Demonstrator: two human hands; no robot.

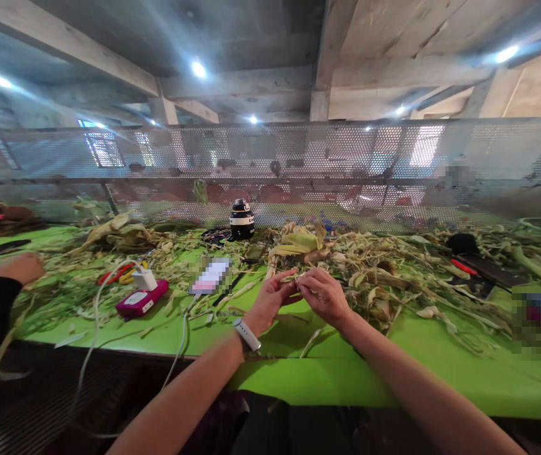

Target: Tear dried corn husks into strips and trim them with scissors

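Observation:
My left hand (pixel 270 302), with a pale watch on its wrist, is held over the front part of the green tabletop (pixel 294 373). Its fingers are bent inward and meet those of my right hand (pixel 326 296). The fingertips of both hands pinch together at one spot; whatever lies between them is too small to make out. Just behind the hands lies a heap of dried corn husks (pixel 384 275). A larger pale yellow husk (pixel 301 241) rests on top of it. Left of my hands is a phone (pixel 212 275) with a lit, blurred screen.
A magenta power box (pixel 143 299) with a white plug (pixel 144 277) and cable stands to the left, near red-handled pliers or scissors (pixel 117 273). A black-and-white bottle (pixel 242 221) stands before the perforated screen (pixel 270 148). Another person's hand (pixel 21 268) reaches in at far left.

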